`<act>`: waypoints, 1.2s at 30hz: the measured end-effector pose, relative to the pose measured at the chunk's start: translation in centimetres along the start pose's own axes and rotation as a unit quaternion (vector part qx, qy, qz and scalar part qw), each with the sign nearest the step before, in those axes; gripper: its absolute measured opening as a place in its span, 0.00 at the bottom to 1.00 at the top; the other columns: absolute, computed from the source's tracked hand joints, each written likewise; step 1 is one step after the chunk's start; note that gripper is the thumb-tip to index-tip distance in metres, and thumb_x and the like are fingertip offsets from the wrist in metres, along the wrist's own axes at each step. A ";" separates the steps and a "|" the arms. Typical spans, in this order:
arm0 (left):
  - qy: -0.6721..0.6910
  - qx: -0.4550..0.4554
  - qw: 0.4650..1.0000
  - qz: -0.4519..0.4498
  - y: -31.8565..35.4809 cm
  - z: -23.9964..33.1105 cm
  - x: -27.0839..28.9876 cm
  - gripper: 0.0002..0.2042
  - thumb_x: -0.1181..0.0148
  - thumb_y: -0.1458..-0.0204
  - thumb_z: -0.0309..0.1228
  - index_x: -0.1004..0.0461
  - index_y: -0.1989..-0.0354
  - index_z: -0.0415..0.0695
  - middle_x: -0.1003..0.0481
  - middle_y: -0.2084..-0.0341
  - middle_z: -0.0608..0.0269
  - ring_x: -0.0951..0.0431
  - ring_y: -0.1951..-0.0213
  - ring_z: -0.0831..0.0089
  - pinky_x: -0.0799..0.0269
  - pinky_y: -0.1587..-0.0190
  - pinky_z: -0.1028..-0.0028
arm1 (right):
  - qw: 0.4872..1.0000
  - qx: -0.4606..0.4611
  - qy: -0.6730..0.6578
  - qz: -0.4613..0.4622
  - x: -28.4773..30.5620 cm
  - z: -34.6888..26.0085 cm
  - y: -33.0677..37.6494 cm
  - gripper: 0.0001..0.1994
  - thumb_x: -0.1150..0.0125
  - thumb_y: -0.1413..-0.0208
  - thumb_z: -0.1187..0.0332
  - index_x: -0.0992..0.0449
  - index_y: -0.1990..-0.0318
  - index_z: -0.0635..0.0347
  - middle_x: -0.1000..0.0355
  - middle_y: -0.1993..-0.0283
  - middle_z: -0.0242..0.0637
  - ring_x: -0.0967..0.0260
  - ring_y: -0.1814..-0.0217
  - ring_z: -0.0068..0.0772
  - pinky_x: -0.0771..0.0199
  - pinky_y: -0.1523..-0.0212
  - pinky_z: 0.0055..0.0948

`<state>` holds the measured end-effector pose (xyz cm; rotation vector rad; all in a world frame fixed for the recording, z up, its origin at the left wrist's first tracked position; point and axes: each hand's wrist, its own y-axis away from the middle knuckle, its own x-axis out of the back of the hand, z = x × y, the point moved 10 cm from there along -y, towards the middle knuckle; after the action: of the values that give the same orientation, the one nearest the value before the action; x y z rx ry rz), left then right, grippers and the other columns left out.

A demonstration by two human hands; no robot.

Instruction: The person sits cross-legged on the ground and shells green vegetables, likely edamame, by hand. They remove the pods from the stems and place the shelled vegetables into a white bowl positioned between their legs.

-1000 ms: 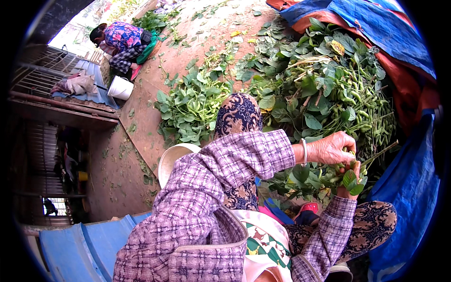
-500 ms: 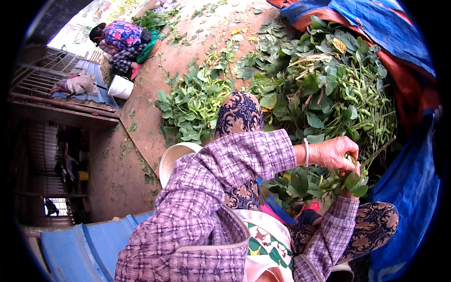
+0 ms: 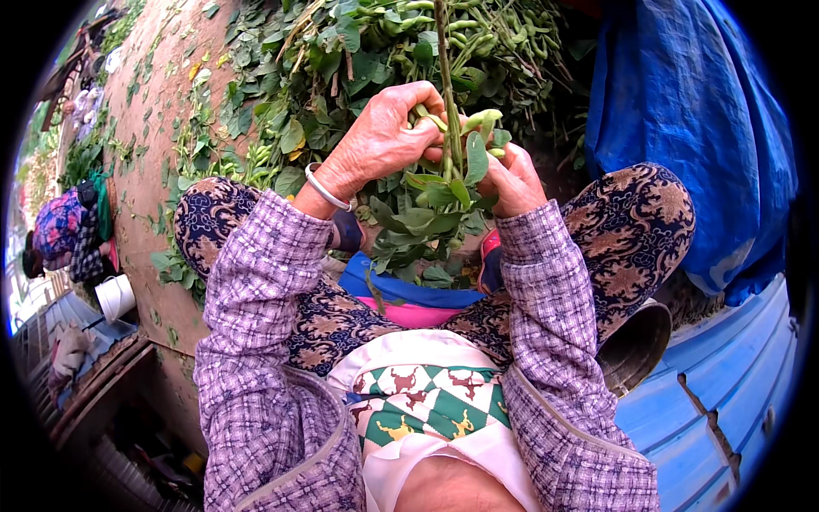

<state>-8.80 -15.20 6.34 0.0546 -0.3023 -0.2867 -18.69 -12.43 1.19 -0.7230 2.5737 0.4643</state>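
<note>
In front of my lap an uprooted soybean plant [image 3: 448, 77] is held, its bare stem pointing away from me and its leafy part hanging toward my knees. My left hand [image 3: 380, 141], with a pale bangle [image 3: 327, 186] at the wrist, is closed on a slim green soybean pod [image 3: 432, 119] left of the stem. My right hand [image 3: 519, 181] is closed round the plant from the right, partly hidden behind leaves. Plump pods [image 3: 482, 124] stand out between the stem and the right fingers.
A heap of soybean plants [image 3: 367, 64] lies beyond my hands. A blue tarp [image 3: 682, 128] hangs at right, above blue corrugated sheeting [image 3: 699, 384]. A metal bucket [image 3: 636, 346] is by my right thigh. Far left, another person [image 3: 64, 226] sits near a white bucket [image 3: 115, 297].
The view has swung to the right, so my hands and the plant now appear nearer the middle. The left hand is now closed on a pod beside the stem.
</note>
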 end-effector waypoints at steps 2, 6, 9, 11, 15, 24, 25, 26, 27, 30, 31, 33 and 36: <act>0.044 -0.006 0.999 -0.024 -0.4 -0.6 -0.4 0.04 0.51 0.55 0.20 0.33 0.71 0.34 0.28 0.72 0.61 0.24 0.70 0.78 0.27 0.70 0.80 | 0.999 0.002 -0.034 0.025 0.7 0.1 0.0 0.19 0.51 0.42 0.62 0.35 0.48 0.65 0.29 0.57 0.41 0.29 0.57 0.30 0.27 0.59 0.25; 0.085 0.064 0.992 -0.069 0.4 -2.1 -1.1 0.10 0.56 0.53 0.23 0.30 0.64 0.39 0.34 0.81 0.75 0.39 0.80 0.91 0.45 0.80 0.88 | 0.995 -0.003 -0.025 0.097 2.2 0.8 -0.2 0.17 0.49 0.43 0.60 0.30 0.55 0.65 0.27 0.66 0.38 0.27 0.68 0.26 0.28 0.70 0.21; 0.102 0.066 0.991 -0.053 0.8 -2.2 -0.2 0.11 0.57 0.54 0.24 0.28 0.64 0.39 0.32 0.81 0.74 0.39 0.81 0.90 0.44 0.80 0.87 | 0.994 0.000 0.001 0.106 1.9 0.7 -0.5 0.15 0.46 0.46 0.60 0.27 0.61 0.63 0.27 0.72 0.34 0.30 0.75 0.22 0.31 0.77 0.18; 0.091 -0.007 0.994 -0.061 0.0 -2.7 -0.6 0.11 0.55 0.54 0.25 0.27 0.65 0.37 0.26 0.77 0.70 0.36 0.79 0.87 0.40 0.78 0.84 | 0.985 -0.016 0.093 0.143 3.0 0.3 0.3 0.15 0.46 0.46 0.59 0.25 0.62 0.62 0.28 0.73 0.32 0.32 0.76 0.20 0.33 0.76 0.19; -0.042 -0.097 0.994 0.018 -0.5 -1.6 1.0 0.12 0.52 0.58 0.28 0.25 0.70 0.35 0.29 0.83 0.64 0.32 0.78 0.77 0.35 0.73 0.76 | 0.985 0.004 0.019 0.173 5.3 2.1 0.2 0.20 0.49 0.45 0.55 0.27 0.57 0.65 0.33 0.75 0.27 0.37 0.77 0.18 0.38 0.76 0.17; 0.339 0.052 0.937 -0.062 1.2 -1.6 -0.3 0.08 0.47 0.52 0.30 0.27 0.74 0.38 0.38 0.87 0.76 0.43 0.85 0.89 0.48 0.84 0.86 | 0.990 0.023 -0.131 0.046 3.8 1.5 -0.8 0.16 0.58 0.39 0.58 0.33 0.67 0.62 0.37 0.78 0.30 0.39 0.82 0.23 0.32 0.79 0.21; 0.345 0.053 0.934 -0.068 1.2 -1.9 -0.6 0.08 0.47 0.51 0.30 0.27 0.74 0.38 0.38 0.87 0.76 0.43 0.85 0.89 0.48 0.84 0.86 | 0.992 0.010 -0.124 0.026 3.0 1.4 -0.6 0.16 0.59 0.39 0.57 0.33 0.68 0.61 0.36 0.77 0.30 0.38 0.83 0.23 0.31 0.80 0.23; 0.351 0.055 0.932 -0.075 1.1 -2.1 -0.8 0.08 0.46 0.50 0.30 0.27 0.74 0.38 0.37 0.87 0.76 0.43 0.85 0.89 0.48 0.84 0.86 | 0.986 0.042 -0.143 0.069 3.7 1.8 -1.1 0.15 0.59 0.39 0.57 0.33 0.68 0.60 0.34 0.75 0.30 0.35 0.81 0.25 0.31 0.81 0.23; 0.357 0.056 0.929 -0.081 1.1 -2.2 -1.1 0.08 0.46 0.50 0.31 0.27 0.73 0.38 0.37 0.86 0.77 0.43 0.86 0.89 0.49 0.84 0.86 | 0.984 0.023 -0.143 0.103 4.4 2.3 -0.8 0.14 0.59 0.39 0.58 0.34 0.67 0.60 0.34 0.74 0.31 0.33 0.77 0.25 0.28 0.78 0.24; 0.390 0.059 0.913 -0.105 1.5 -1.2 -2.4 0.07 0.46 0.50 0.28 0.26 0.68 0.37 0.30 0.83 0.70 0.40 0.85 0.89 0.47 0.84 0.88 | 0.992 -0.028 -0.109 0.049 2.9 2.5 -1.1 0.13 0.58 0.40 0.59 0.34 0.63 0.60 0.33 0.69 0.32 0.31 0.67 0.29 0.22 0.70 0.30; 0.399 0.053 0.907 -0.124 1.5 -0.7 -2.7 0.07 0.46 0.50 0.28 0.26 0.67 0.37 0.28 0.82 0.68 0.39 0.85 0.89 0.47 0.84 0.88 | 0.995 -0.063 -0.069 0.046 5.5 4.4 -1.4 0.14 0.58 0.41 0.58 0.35 0.61 0.61 0.33 0.65 0.34 0.30 0.66 0.31 0.21 0.69 0.32; 0.420 0.050 0.897 -0.126 1.5 -1.2 -2.8 0.07 0.46 0.50 0.27 0.28 0.66 0.37 0.27 0.80 0.65 0.37 0.84 0.88 0.46 0.84 0.88 | 0.992 -0.047 -0.116 -0.031 3.8 4.0 -1.3 0.14 0.58 0.40 0.58 0.35 0.61 0.61 0.33 0.64 0.36 0.29 0.68 0.33 0.21 0.69 0.33; 0.435 0.063 0.890 -0.116 1.6 -1.8 -2.9 0.06 0.46 0.51 0.27 0.30 0.67 0.37 0.27 0.80 0.65 0.37 0.84 0.87 0.45 0.84 0.88 | 0.993 -0.062 -0.095 0.024 3.8 3.7 -0.9 0.14 0.58 0.40 0.58 0.34 0.64 0.60 0.32 0.68 0.36 0.29 0.73 0.33 0.22 0.74 0.33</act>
<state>-10.49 -12.86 3.95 0.3390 0.5892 -0.4509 -20.00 -13.19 -3.99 -0.6264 2.4043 0.6799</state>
